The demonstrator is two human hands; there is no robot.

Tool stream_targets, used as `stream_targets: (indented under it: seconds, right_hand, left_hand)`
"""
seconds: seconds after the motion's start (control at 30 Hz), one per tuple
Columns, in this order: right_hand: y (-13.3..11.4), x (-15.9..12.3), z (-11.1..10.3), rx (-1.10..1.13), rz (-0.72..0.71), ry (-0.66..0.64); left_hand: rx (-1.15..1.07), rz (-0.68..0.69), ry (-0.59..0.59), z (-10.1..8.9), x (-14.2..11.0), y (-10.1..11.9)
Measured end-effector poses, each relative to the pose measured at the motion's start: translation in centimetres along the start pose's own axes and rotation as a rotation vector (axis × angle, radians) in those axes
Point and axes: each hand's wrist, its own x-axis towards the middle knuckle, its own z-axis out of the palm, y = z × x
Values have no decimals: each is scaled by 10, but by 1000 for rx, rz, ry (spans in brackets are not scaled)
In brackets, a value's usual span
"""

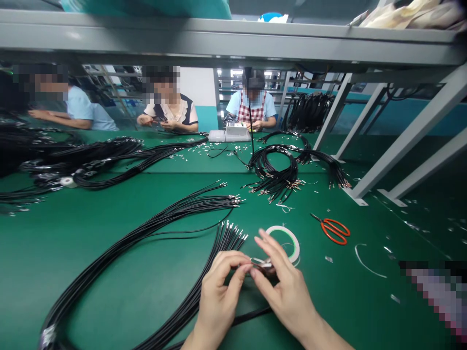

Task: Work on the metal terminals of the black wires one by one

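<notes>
Nearest, both forearms rise from the bottom edge, wrists apart, hands angled inward until their thumbs almost meet. The left hand (218, 291) is curled, thumb and index finger pinched together on one end of a small dark piece (268, 267), partly hidden between the hands. The right hand (292, 291) sets its thumb beside that pinch, its upper fingers stretched forward and spread; whether it clamps the piece, I cannot tell. A black cable (251, 317) passes beneath both hands. A bundle of black cables (120, 248) curves away to the left. Just beyond the right fingers lies a tape roll (296, 245), then orange-handled scissors (323, 223); farther off, coiled cables (259, 163) and three seated co-workers (251, 109).
</notes>
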Motion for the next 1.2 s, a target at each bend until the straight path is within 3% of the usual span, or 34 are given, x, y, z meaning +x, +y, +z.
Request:
stream_targets:
  seconds: [0.1,0.17,0.23,0.33,0.43,0.57,0.67,0.87,1.0,1.1,1.2]
  right_hand:
    - [0,-2,-1,-392,-169,116]
    - [1,-3,-1,-507,-228,121]
    - [2,-3,-1,-495,-294,49]
    - [6,-1,0,-276,-370,-96]
    - [7,2,1,-25,-286,-120]
    - [3,3,2,145,-176,-92]
    - [2,3,4,202,-135,-93]
    - [5,3,7,229,-15,-46]
    - [4,2,7,218,34,-1]
    - [4,3,4,274,118,37]
    - [4,8,-2,376,214,74]
  left_hand:
    - [-16,-62,-37,1,2,-2]
    - [-10,-87,-78,3,3,-3]
    - [7,-102,-109,4,3,-4]
    - [5,-144,-129,6,3,-4]
    - [-42,-201,-119,6,2,-3]
    - [-149,-282,-76,5,2,-3]
    - [-214,-307,-54,5,4,-4]
    - [-148,-219,78,5,6,-5]
    - [-110,-194,55,4,4,-4]
    - [55,-166,46,2,4,-5]
    - [479,-152,-1,-1,5,-9]
